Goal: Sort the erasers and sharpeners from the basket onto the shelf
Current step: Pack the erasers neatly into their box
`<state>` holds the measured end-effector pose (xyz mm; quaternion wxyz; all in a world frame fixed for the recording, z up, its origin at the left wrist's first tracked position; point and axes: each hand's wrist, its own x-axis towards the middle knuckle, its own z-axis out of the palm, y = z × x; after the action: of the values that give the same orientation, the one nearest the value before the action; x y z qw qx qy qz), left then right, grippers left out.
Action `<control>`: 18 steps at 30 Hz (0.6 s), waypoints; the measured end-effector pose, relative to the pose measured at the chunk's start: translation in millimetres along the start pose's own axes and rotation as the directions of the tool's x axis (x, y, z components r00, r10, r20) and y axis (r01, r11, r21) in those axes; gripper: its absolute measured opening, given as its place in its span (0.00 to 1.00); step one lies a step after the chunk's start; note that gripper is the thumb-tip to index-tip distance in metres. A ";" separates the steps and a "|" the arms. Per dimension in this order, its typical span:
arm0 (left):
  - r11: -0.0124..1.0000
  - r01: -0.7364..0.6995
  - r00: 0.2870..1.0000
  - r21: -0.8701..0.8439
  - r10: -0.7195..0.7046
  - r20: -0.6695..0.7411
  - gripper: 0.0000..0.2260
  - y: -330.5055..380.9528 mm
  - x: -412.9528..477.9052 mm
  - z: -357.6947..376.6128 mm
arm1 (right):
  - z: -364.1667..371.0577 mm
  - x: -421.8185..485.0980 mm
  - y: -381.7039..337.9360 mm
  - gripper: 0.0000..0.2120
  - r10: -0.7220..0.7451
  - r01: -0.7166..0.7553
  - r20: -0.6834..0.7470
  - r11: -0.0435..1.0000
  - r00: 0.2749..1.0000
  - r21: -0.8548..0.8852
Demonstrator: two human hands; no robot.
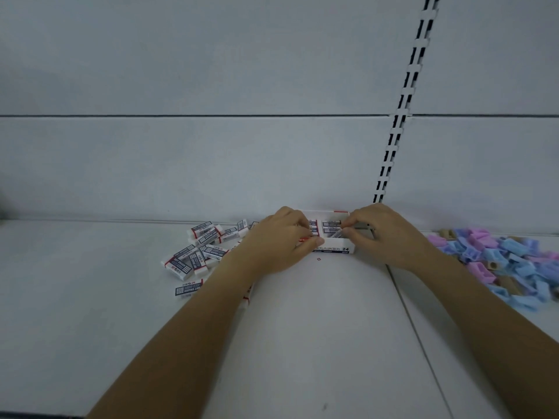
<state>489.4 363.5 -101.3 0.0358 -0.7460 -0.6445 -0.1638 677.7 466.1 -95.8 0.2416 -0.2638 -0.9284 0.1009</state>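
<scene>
A small white eraser box (332,250) marked "ERASER 24" stands on the white shelf (317,328) against the back wall, with several erasers packed inside. My left hand (278,241) grips the box's left end, its fingers curled over the rim. My right hand (384,234) pinches an eraser (337,234) at the box's right half. A loose heap of white erasers (196,252) with dark sleeves lies to the left of the box. A pile of blue, pink and tan sharpeners (499,261) lies at the right.
The grey back wall carries a slotted upright (402,116) above the box. A seam (414,322) runs between two shelf boards just right of the box. A tiny red scrap (318,259) lies in front of the box. No basket is in view.
</scene>
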 end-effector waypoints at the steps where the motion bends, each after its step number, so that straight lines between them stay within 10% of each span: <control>1: 1.000 0.000 1.000 -0.005 0.000 0.002 0.36 -0.5 -0.4 0.8 | -0.7 -0.2 -0.2 0.07 -0.007 0.007 -0.004 1.000 1.000 -0.002; 18: 1.000 0.009 1.000 -0.015 -0.009 -0.006 0.33 0.3 -1.0 3.8 | -1.5 -3.0 -5.4 0.28 -0.074 0.093 0.155 0.989 0.985 -0.116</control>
<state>490.3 363.5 -105.1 0.0317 -0.7429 -0.6464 -0.1710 678.3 460.0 -94.0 0.1584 -0.2306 -0.9586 0.0531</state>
